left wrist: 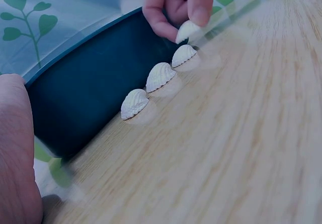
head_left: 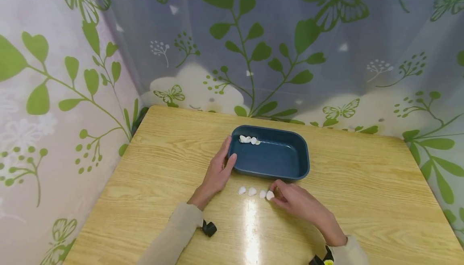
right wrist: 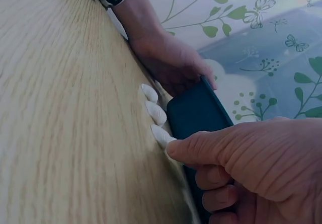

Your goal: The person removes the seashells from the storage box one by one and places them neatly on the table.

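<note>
My right hand (head_left: pixel 299 202) pinches a white seashell (left wrist: pixel 188 31) between thumb and fingers, close over the table at the right end of a short row. Three more ribbed shells lie in that row, among them the leftmost shell (head_left: pixel 241 190), a middle shell (left wrist: pixel 161 76) and the one beside the pinch (left wrist: pixel 184 56). Behind them stands a dark blue rectangular basin (head_left: pixel 268 175). My left hand (head_left: pixel 216 172) rests against the basin's left end, its fingers extended along the outer wall and its thumb at the near corner. Several white shells (head_left: pixel 248 139) sit inside the basin's far left corner.
The wooden table (head_left: pixel 174 156) carries the basin near its far side. A curtain (head_left: pixel 275 55) printed with leaves and butterflies hangs behind the table and along the left. Black wrist cameras, one (head_left: pixel 209 228) on the left sleeve, sit close over the tabletop.
</note>
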Motion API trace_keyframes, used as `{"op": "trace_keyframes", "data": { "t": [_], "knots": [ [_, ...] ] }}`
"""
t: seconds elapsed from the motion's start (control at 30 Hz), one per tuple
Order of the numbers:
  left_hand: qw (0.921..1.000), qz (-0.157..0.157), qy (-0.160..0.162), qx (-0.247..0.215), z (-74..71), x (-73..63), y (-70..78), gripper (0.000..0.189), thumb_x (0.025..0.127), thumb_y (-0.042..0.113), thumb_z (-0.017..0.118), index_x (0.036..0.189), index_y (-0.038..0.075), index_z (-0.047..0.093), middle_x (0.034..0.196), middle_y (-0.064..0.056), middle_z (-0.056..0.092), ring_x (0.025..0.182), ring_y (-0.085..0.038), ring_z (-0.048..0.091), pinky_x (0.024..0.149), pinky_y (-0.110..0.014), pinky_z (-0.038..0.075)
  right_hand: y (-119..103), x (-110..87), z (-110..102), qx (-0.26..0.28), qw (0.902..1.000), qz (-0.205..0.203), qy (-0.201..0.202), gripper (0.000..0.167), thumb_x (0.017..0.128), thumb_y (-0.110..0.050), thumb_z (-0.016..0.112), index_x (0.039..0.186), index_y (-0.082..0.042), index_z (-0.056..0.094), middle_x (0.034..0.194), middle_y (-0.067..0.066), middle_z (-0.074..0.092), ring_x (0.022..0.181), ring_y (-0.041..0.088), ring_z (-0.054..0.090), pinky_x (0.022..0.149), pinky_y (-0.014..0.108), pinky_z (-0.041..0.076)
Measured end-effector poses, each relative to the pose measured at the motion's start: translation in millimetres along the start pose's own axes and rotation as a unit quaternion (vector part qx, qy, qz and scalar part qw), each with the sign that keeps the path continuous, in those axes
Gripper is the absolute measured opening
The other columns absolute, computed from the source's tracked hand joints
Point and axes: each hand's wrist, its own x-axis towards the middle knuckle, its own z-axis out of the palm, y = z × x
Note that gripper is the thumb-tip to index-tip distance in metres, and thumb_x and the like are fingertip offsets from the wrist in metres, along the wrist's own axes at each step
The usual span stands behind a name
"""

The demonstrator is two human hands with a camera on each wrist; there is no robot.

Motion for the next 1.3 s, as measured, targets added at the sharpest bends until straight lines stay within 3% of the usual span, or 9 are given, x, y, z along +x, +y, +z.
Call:
{"op": "trace_keyframes", "data": {
  "t": [0.6,0.87,1.03,1.3],
  "knots": [
    [1.0,-0.002,0.005,0.006,-0.4,0.6,2.2,0.063,0.114,0.036,0.042,0.169,0.017,0.018,0.174,-0.008,0.019,0.16,-0.015,0.016,0.129,-0.045,0.02,14.3,-1.5,5.7,0.003,0.9998,0.02,-0.006,0.02,0.099,-0.012,0.073,0.115,-0.004,0.064,0.071,-0.013,0.049,0.059,-0.002,0.039,0.053,0.02,0.037],
    [1.0,-0.005,0.001,0.005,-0.2,-0.2,2.0,0.063,0.114,0.037,0.042,0.169,0.018,0.018,0.175,-0.006,0.019,0.16,-0.014,0.015,0.129,-0.043,0.02,6.1,-0.3,-0.3,0.004,0.9992,0.033,-0.02,0.022,0.1,-0.014,0.072,0.119,-0.005,0.064,0.065,-0.014,0.044,0.053,-0.002,0.034,0.049,0.019,0.031],
    [1.0,-0.004,0.001,0.004,0.0,0.4,1.7,0.063,0.114,0.037,0.041,0.169,0.016,0.018,0.175,-0.008,0.019,0.16,-0.013,0.015,0.129,-0.043,0.019,-6.2,2.1,-11.1,0.011,0.9997,0.013,-0.015,0.018,0.101,-0.014,0.071,0.117,-0.006,0.065,0.062,-0.015,0.036,0.052,-0.002,0.03,0.05,0.019,0.029],
    [1.0,-0.006,-0.003,0.003,0.0,-0.1,1.8,0.064,0.114,0.038,0.041,0.169,0.016,0.017,0.175,-0.007,0.017,0.159,-0.01,0.013,0.13,-0.04,0.018,-17.3,11.4,-34.3,0.031,0.9988,-0.028,0.025,0.019,0.101,-0.008,0.07,0.119,-0.005,0.065,0.066,-0.014,0.038,0.055,-0.002,0.033,0.055,0.021,0.038]
  ]
}}
